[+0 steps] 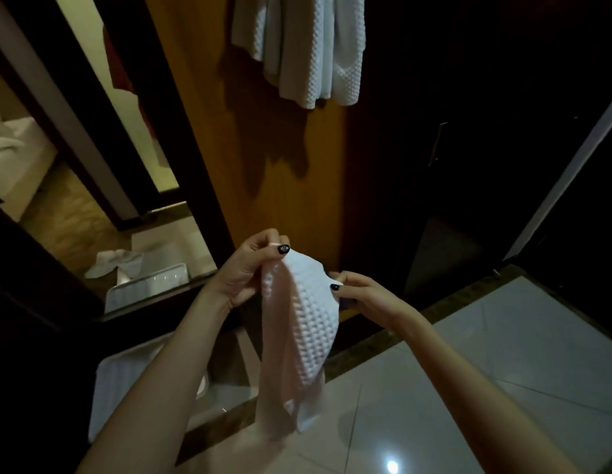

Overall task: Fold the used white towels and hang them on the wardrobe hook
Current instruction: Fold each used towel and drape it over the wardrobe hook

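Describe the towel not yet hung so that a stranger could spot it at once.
Find the orange-brown wardrobe panel in the middle of the view, with white hanging towels near its top. Lower down, before the panel's foot, the left hand and right hand pinch another white waffle towel by its upper edge. Unlike those above, it dangles from fingers, not from the wardrobe.

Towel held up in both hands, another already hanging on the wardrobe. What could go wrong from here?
1. The left hand and right hand only pinch the held towel at its top edge. A slip could drop it onto the tiled floor, where its loose tail hangs low.
2. The hanging towel already fills the spot on the wardrobe panel, and the hook is out of frame. Adding another might crowd or dislodge it.
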Action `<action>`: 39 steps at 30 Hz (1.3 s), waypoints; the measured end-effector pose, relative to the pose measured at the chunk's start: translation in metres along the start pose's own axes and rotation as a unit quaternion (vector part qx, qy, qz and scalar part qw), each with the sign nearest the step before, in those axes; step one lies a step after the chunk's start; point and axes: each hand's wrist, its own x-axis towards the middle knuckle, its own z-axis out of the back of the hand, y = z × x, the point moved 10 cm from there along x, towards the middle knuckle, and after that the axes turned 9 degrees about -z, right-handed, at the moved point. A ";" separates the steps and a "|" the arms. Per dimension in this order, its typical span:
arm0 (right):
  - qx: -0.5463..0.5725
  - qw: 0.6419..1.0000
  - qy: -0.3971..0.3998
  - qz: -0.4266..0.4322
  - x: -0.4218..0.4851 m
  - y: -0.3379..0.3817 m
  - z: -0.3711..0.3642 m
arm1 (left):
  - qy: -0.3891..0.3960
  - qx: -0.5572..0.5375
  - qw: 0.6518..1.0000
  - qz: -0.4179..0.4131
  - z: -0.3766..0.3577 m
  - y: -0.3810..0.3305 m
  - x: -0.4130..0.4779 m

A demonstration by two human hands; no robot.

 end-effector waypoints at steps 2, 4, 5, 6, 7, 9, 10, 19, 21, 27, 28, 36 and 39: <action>0.024 0.999 0.028 0.006 0.004 0.008 0.007 | 0.009 0.013 1.000 -0.003 -0.004 0.000 0.012; 0.066 0.995 0.068 0.005 0.007 0.015 0.015 | 0.012 0.013 1.000 -0.007 -0.009 -0.002 0.025; 0.080 0.993 0.087 0.004 0.009 0.019 0.019 | 0.010 0.015 1.000 -0.012 -0.010 -0.005 0.033; 0.080 0.991 0.104 0.002 0.010 0.023 0.023 | 0.007 0.015 1.000 -0.018 -0.011 -0.007 0.040; 0.068 0.990 0.122 0.005 0.012 0.028 0.026 | 0.007 0.010 1.000 -0.024 -0.013 -0.009 0.046; 0.040 0.987 0.157 0.017 0.016 0.042 0.031 | 0.018 -0.007 0.999 -0.027 -0.023 -0.010 0.060; 0.024 0.984 0.177 0.021 0.015 0.050 0.032 | 0.024 -0.011 0.999 -0.026 -0.030 -0.009 0.067; -0.204 0.962 0.108 0.148 -0.012 0.114 0.104 | -0.094 0.216 0.970 -0.058 -0.036 -0.012 0.112; -0.242 0.952 0.078 0.171 -0.018 0.121 0.131 | -0.119 0.275 0.950 -0.088 -0.044 -0.016 0.117; -0.323 0.936 0.022 0.138 -0.023 0.116 0.189 | -0.139 0.435 0.875 -0.158 -0.079 -0.028 0.133; -0.328 0.936 0.005 0.130 -0.021 0.113 0.196 | -0.140 0.472 0.854 -0.171 -0.087 -0.028 0.137; -0.305 0.927 -0.128 0.177 -0.023 0.125 0.227 | -0.171 0.630 0.729 -0.204 -0.111 -0.033 0.140; -0.246 0.935 -0.116 0.228 -0.030 0.143 0.229 | -0.172 0.635 0.728 -0.192 -0.102 -0.029 0.128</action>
